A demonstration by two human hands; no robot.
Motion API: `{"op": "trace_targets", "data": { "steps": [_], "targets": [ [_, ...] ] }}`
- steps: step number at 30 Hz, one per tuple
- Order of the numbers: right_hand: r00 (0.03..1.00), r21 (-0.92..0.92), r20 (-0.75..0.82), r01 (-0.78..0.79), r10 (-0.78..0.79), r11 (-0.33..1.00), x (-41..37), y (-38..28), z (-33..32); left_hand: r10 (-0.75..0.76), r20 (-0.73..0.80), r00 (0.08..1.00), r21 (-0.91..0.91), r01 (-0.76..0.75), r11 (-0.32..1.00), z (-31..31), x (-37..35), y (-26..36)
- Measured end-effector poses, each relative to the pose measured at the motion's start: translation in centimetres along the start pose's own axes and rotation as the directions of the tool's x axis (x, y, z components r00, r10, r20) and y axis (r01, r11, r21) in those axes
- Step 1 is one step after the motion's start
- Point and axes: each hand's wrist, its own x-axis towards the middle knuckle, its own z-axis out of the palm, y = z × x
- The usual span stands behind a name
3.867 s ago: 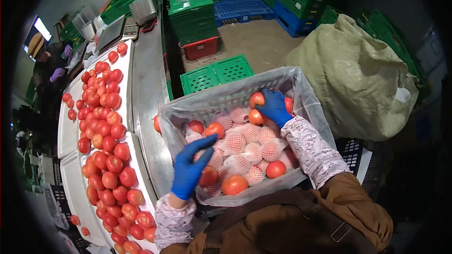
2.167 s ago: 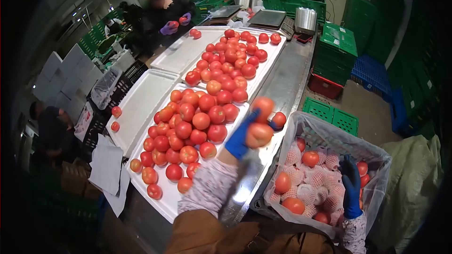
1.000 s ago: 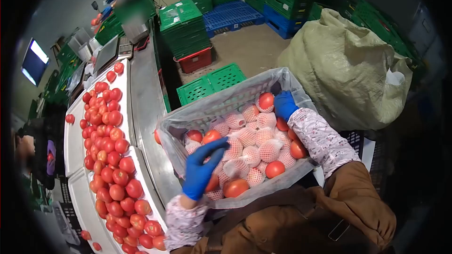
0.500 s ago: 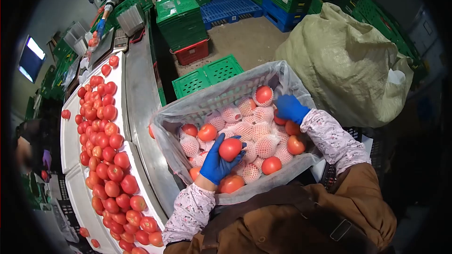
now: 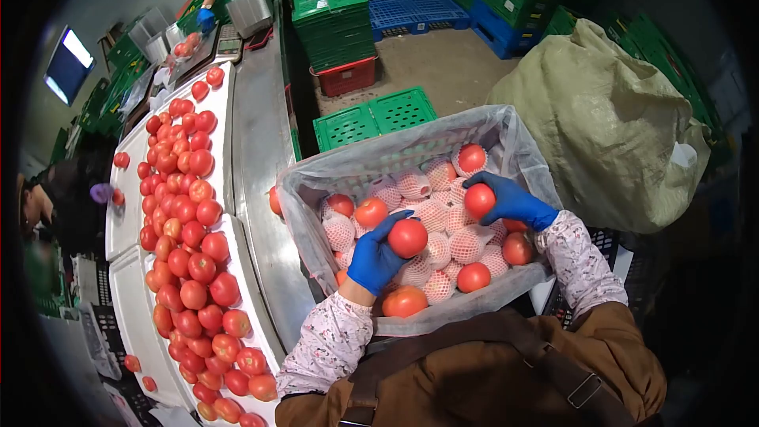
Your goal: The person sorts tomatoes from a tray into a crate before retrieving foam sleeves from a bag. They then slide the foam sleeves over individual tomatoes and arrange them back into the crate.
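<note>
In a blue glove, my left hand (image 5: 375, 259) holds a red tomato (image 5: 407, 238) over the near left part of a lined crate (image 5: 348, 160). My right hand (image 5: 510, 199), also gloved in blue, grips another tomato (image 5: 479, 201) over the crate's right side. Below both hands lie several tomatoes wrapped in pale foam nets (image 5: 467, 243). Bare tomatoes sit among them, one near the front edge (image 5: 405, 301) and one at the right (image 5: 473, 277). A netted tomato (image 5: 472, 159) rests at the far corner.
Many loose tomatoes (image 5: 193, 295) cover white trays (image 5: 126, 221) on the left, beside a metal counter (image 5: 261, 134). A big pale sack (image 5: 609, 126) stands at the right, with green crates (image 5: 330, 24) behind. One co-worker's gloved hand (image 5: 205, 20) is at the far left; another person is at the left edge.
My right hand has lifted a tomato from the crate's right side. My left hand still holds its tomato. The view has shifted, and the far co-worker's hand has moved off the tomatoes there.
</note>
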Motion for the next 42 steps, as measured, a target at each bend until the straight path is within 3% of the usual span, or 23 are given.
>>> {"op": "trace_targets", "data": {
  "steps": [2, 3, 4, 5, 6, 7, 9, 10, 13, 14, 16, 21, 23, 24, 27, 28, 29, 33, 36, 38, 39, 41, 42],
  "targets": [
    [0.998, 0.347, 0.068, -0.028, 0.004, 0.937, -0.8, -3.3, 0.9, 0.04, 0.019, 0.999, 0.139, -0.042, 0.989, -0.4, 0.0, 0.0],
    [0.997, 0.387, 0.071, -0.01, -0.019, 0.922, -1.1, -4.5, 1.3, 0.09, 0.041, 0.995, 0.267, -0.097, 0.959, -0.5, 0.0, -0.3],
    [0.997, 0.525, 0.076, -0.019, -0.025, 0.851, -1.3, -5.6, 1.7, 0.243, 0.044, 0.969, 0.535, -0.228, 0.813, -0.2, -0.1, -1.0],
    [0.996, 0.65, 0.082, -0.027, -0.035, 0.759, -1.5, -6.3, 2.2, 0.237, 0.048, 0.97, 0.537, -0.225, 0.813, 0.5, -0.5, -1.0],
    [0.994, 0.755, 0.055, 0.019, -0.093, 0.655, -1.6, -6.5, 2.8, 0.183, -0.016, 0.983, 0.391, -0.163, 0.906, 1.3, -1.0, -0.8],
    [0.994, 0.755, 0.053, 0.022, -0.095, 0.655, -1.6, -6.0, 3.5, 0.121, -0.07, 0.99, 0.229, -0.102, 0.968, 1.7, -1.4, -0.7],
    [0.962, 0.965, 0.261, -0.262, 0.081, 0.007, -0.8, -3.8, 4.9, 0.134, -0.065, 0.989, 0.303, -0.109, 0.947, 1.6, -1.7, -0.7],
    [0.936, 0.93, 0.348, -0.337, 0.051, -0.148, -0.2, -3.3, 5.2, 0.145, -0.061, 0.988, 0.373, -0.112, 0.921, 1.5, -1.8, -0.7],
    [0.965, 0.971, 0.24, -0.237, 0.105, -0.04, 0.6, -2.8, 6.6, 0.027, -0.079, 0.997, 0.227, -0.008, 0.974, 1.1, -1.2, -0.5],
    [0.951, 0.943, 0.288, -0.262, 0.109, -0.203, 0.8, -2.9, 6.8, 0.027, -0.078, 0.997, 0.227, -0.008, 0.974, 1.1, -1.2, -0.5],
    [0.958, 0.956, 0.266, -0.247, 0.109, -0.16, 0.9, -3.1, 7.3, 0.081, 0.037, 0.996, 0.41, -0.089, 0.908, 1.4, -1.4, -0.6],
    [0.954, 0.961, 0.277, -0.275, 0.116, -0.028, 1.2, -2.0, 8.5, 0.061, 0.056, 0.997, 0.378, -0.078, 0.923, 3.0, -1.6, -0.4],
    [0.993, 0.845, 0.114, -0.075, -0.04, 0.53, 1.4, -1.3, 9.5, 0.056, 0.028, 0.998, 0.338, -0.062, 0.939, 3.1, -1.6, -0.4],
    [0.992, 0.844, 0.119, -0.079, -0.042, 0.53, 1.5, -1.1, 9.5, 0.06, 0.033, 0.998, 0.355, -0.068, 0.932, 3.1, -1.6, -0.4],
    [0.98, 0.925, 0.166, -0.193, 0.109, 0.328, 1.2, -3.2, 8.7, 0.056, 0.047, 0.997, 0.363, -0.069, 0.929, 2.8, -1.7, -0.2],
    [0.999, 0.636, -0.026, -0.018, 0.044, 0.771, 0.5, -4.4, 8.4, 0.045, 0.057, 0.997, 0.355, -0.062, 0.933, 2.8, -1.7, -0.2],
    [0.981, 0.142, -0.158, 0.133, -0.11, 0.981, 0.2, -5.0, 8.3, 0.045, 0.056, 0.997, 0.354, -0.062, 0.933, 2.9, -1.7, -0.2],
    [0.99, 0.226, -0.098, 0.126, -0.106, 0.966, 1.1, -3.3, 8.9, 0.026, -0.015, 1.0, 0.3, -0.02, 0.954, 3.0, -1.6, -0.3],
    [0.983, 0.048, -0.115, 0.147, -0.14, 0.988, 0.6, -3.5, 9.0, 0.031, 0.051, 0.998, 0.36, -0.047, 0.932, 3.7, -1.7, 0.0],
    [0.961, 0.269, -0.248, 0.191, -0.124, 0.944, -0.4, -5.0, 8.9, 0.028, 0.11, 0.994, 0.412, -0.071, 0.908, 4.2, -1.9, 0.0],
    [0.961, 0.267, -0.25, 0.189, -0.121, 0.945, -0.2, -4.6, 8.7, 0.017, 0.132, 0.991, 0.439, -0.074, 0.895, 4.3, -2.0, 0.0],
    [0.995, 0.559, 0.071, 0.017, -0.068, 0.829, 0.7, -3.8, 8.1, 0.007, 0.151, 0.988, 0.465, -0.078, 0.882, 4.6, -2.3, 0.0],
    [0.995, 0.559, 0.072, 0.017, -0.069, 0.829, 0.7, -3.7, 7.9, 0.002, 0.148, 0.989, 0.453, -0.069, 0.889, 4.9, -2.4, 0.1]
  ]
}}
